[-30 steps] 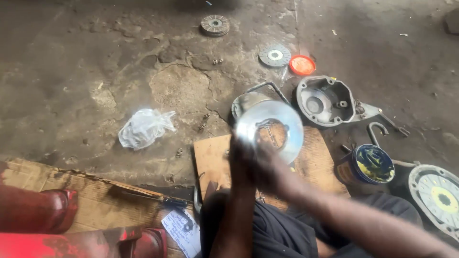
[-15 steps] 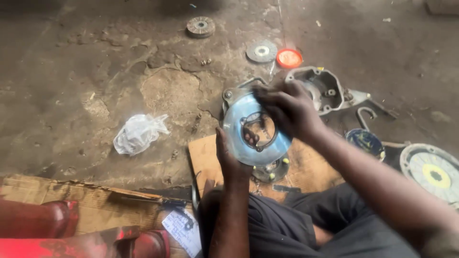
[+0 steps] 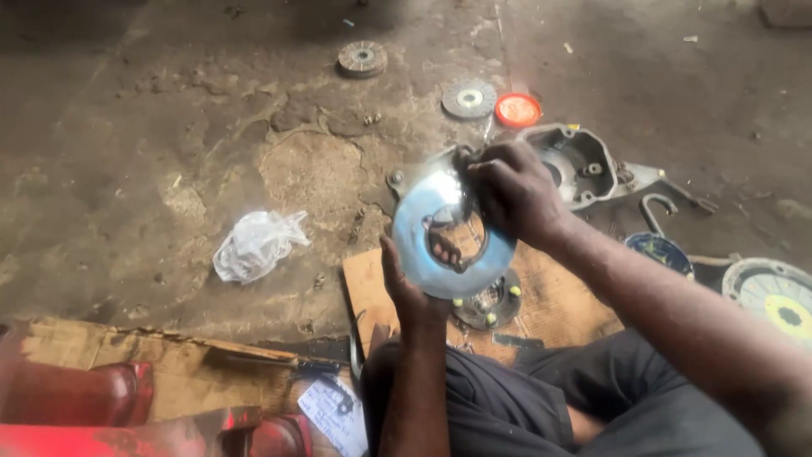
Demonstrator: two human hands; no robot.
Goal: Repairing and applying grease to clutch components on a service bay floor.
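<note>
— What colour is the disc (image 3: 440, 245) in the hands?

— Shiny silver, with a pale blue sheen across its face. The ring at its centre is darker grey.

— And the small lid (image 3: 517, 110) on the floor?

— Bright orange-red. Beside it the round wheel (image 3: 469, 98) is grey with a pale centre; the other wheel (image 3: 362, 58), farther off, is brownish grey.

— The floor (image 3: 169, 127) itself?

— Dull grey-brown, blotched and cracked. The crumpled bag (image 3: 254, 245) is whitish and see-through.

— Anything else?

— The cardboard (image 3: 550, 296) is tan, the casing (image 3: 584, 165) plain grey metal, and the big disc (image 3: 774, 296) at the edge is grey with a yellow middle.
</note>
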